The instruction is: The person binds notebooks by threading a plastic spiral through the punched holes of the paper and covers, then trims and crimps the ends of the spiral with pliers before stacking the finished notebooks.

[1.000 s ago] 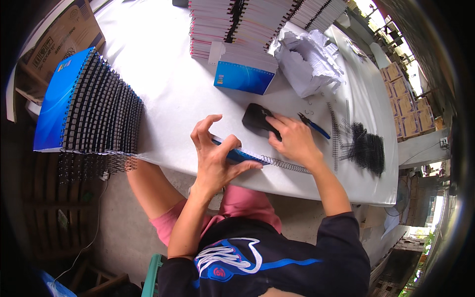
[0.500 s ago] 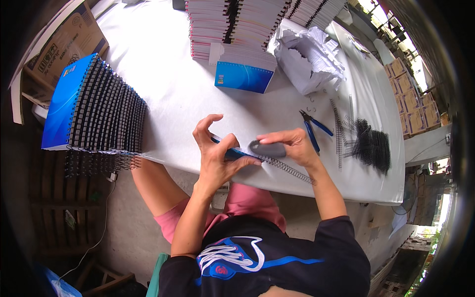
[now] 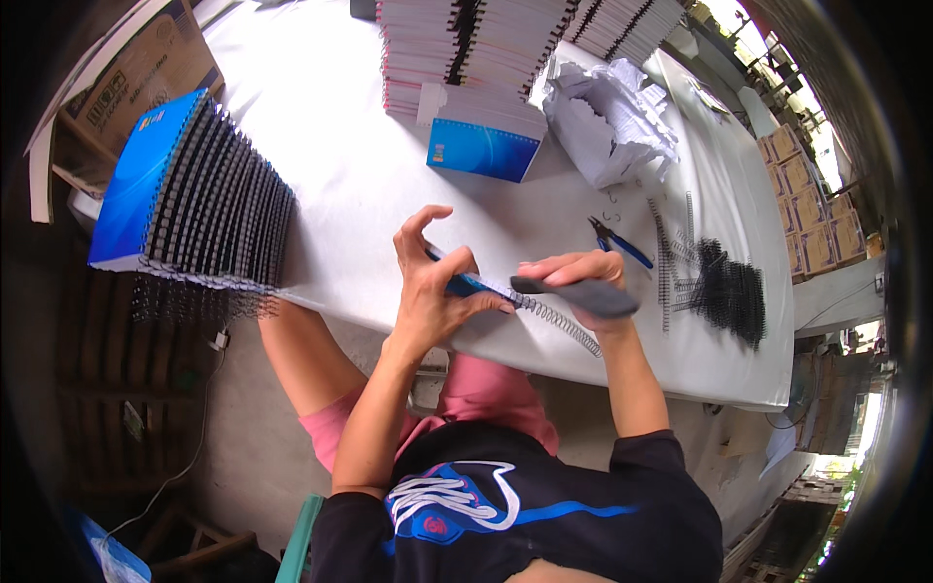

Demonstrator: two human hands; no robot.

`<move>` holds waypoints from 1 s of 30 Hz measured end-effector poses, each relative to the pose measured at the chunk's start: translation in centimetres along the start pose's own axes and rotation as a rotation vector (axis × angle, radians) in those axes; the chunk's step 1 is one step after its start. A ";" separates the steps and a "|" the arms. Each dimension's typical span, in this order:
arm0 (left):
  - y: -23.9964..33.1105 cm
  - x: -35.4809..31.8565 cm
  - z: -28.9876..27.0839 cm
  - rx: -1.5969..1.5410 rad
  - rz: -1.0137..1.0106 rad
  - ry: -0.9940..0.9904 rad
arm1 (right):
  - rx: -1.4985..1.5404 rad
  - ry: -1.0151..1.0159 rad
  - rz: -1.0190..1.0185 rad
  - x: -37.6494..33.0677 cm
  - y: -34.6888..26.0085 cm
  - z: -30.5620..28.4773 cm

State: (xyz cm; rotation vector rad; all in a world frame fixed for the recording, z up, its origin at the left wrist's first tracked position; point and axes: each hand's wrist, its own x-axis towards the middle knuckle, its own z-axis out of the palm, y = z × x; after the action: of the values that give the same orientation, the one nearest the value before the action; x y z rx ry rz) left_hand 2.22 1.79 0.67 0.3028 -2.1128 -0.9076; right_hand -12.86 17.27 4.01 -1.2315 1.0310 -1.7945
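My left hand (image 3: 428, 296) is closed around a small notebook with a blue cover (image 3: 465, 285), its index finger raised and bent. From the notebook's right end, a dark wire coil (image 3: 564, 330) sticks out toward the lower right. Held in my right hand (image 3: 588, 267) is a flat, dark grey piece with rounded ends (image 3: 578, 294), blurred a little; I cannot make out its exact kind. It hovers just over the coil, and whether the two touch is unclear. Beyond my right hand lie blue-handled cutting pliers (image 3: 627, 248).
Spiral-bound blue notebooks (image 3: 209, 204) form a tall stack at the table's left edge. At the back stand paper stacks (image 3: 428, 58) and a blue-covered pile (image 3: 483, 151), beside crumpled white paper (image 3: 607, 126). Loose black coils (image 3: 729, 296) lie at the right. A cardboard box (image 3: 146, 87) is far left.
The grey piece has swung from near the notebook's end out to the right over the coil, with my right hand turned. My left hand and the notebook have shifted slightly right.
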 end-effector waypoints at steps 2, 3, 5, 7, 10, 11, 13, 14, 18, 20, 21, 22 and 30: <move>0.0 -0.1 -0.2 -0.041 -0.024 -0.013 | -0.359 0.052 0.180 0.2 0.7 0.0; 0.0 -0.1 -0.2 -0.061 -0.036 -0.019 | -0.539 0.077 0.271 0.2 1.0 -0.1; -0.4 0.0 0.1 -0.060 0.003 0.014 | -0.420 0.095 0.109 0.4 1.0 0.1; -0.5 0.0 -0.1 -0.063 -0.014 -0.008 | -0.274 -0.014 -0.092 0.3 0.0 1.0; -0.6 0.1 -0.1 -0.087 -0.022 -0.010 | -0.278 0.138 0.063 0.1 0.5 1.0; -0.6 0.2 0.1 -0.099 -0.037 -0.009 | -0.323 0.158 0.050 0.3 0.5 1.0; -0.7 0.2 0.2 -0.112 -0.055 -0.021 | -0.212 0.145 0.024 0.4 0.5 1.3; -0.7 0.4 0.1 -0.113 -0.057 -0.033 | -0.354 0.150 0.122 0.6 0.7 1.1; -1.0 0.6 0.2 -0.129 -0.068 -0.050 | -0.428 0.049 -0.050 1.3 0.0 1.2; -0.8 0.7 0.0 -0.133 -0.057 -0.068 | -0.330 0.076 -0.004 0.8 -0.3 1.7; -0.8 0.4 0.0 -0.130 -0.059 -0.067 | -0.577 0.062 0.190 1.1 -0.3 0.9; -0.9 0.4 0.2 -0.130 -0.052 -0.057 | -0.555 0.106 0.179 1.0 0.1 0.4; -0.4 0.4 0.7 -0.019 -0.023 0.036 | -1.037 0.281 0.215 0.6 -0.3 -0.6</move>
State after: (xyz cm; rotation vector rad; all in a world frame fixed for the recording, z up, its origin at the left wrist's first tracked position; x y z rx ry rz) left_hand 1.40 1.64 0.31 0.3318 -2.0703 -0.9276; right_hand -13.61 17.03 4.35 -1.3407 2.3234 -1.2612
